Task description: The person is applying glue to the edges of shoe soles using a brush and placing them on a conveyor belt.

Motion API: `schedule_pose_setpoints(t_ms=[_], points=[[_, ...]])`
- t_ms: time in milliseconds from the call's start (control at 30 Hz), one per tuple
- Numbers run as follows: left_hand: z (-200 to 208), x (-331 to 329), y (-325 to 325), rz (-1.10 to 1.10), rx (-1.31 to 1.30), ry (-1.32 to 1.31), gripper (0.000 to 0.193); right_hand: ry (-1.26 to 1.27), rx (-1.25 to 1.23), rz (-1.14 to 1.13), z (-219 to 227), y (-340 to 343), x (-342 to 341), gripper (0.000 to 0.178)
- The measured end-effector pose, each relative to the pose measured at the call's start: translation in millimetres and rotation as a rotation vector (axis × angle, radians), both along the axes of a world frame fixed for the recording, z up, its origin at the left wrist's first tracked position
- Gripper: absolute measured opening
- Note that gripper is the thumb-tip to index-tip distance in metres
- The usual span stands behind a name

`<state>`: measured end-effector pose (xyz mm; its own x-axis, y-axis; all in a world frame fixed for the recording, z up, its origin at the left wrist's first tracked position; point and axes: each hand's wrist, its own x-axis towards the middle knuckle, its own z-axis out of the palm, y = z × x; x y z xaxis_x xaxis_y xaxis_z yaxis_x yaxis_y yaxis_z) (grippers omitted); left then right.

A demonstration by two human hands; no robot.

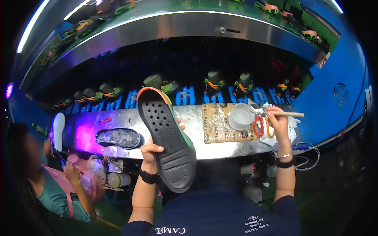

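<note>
My left hand (pixel 151 153) grips a black shoe sole (pixel 169 143) with an orange and green rim, its thumb across the near face and fingertips showing at the far edge. The sole stands tilted, its face with round holes and grooves turned up to me. In my right hand (pixel 278 125) is a brush (pixel 289 114) with a pale wooden handle, its head near the rim of a translucent white bowl (pixel 241 117). Whether the bristles touch the bowl I cannot tell. Under the bowl lies a piece of printed cardboard (pixel 214 128).
Red and orange looped handles (pixel 258 126) lie beside the bowl, near crumpled white paper (pixel 292 129). Another dark sole (pixel 118 138) rests on the metal bench. Behind runs a line of shoe uppers (pixel 214 82) on blue holders. At left a co-worker (pixel 59 188) sits near a white sole (pixel 58 131).
</note>
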<state>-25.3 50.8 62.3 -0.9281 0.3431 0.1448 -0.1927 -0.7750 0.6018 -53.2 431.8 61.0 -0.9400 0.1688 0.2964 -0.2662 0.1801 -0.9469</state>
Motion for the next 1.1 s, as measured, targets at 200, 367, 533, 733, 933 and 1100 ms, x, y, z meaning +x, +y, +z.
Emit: schedule_pose_setpoints(t_ms=[200, 367, 533, 733, 933, 1100], points=[[-23, -6, -4, -0.120, 0.200, -0.135, 0.073, 0.032, 0.281, -0.130, -32, -3, -25, 0.010], [-34, -9, -3, -0.042, 0.083, -0.276, 0.063, -0.125, 0.393, -0.094, -31, -20, -32, 0.012], [-66, -21, -9, 0.037, 0.088, -0.390, 0.059, 0.000, 0.360, -0.110, -42, -3, -31, 0.014], [-19, 2, 13, -0.073, 0.132, -0.409, 0.050, -0.060, 0.501, -0.116, -26, -19, -31, 0.020], [-16, -17, 54, -0.196, -0.007, -0.389, 0.050, -0.075, 0.248, -0.070, -17, -10, -14, 0.019], [-15, -21, 78, -0.313, -0.064, -0.383, 0.050, -0.125, 0.299, -0.096, -9, -5, -6, 0.014]])
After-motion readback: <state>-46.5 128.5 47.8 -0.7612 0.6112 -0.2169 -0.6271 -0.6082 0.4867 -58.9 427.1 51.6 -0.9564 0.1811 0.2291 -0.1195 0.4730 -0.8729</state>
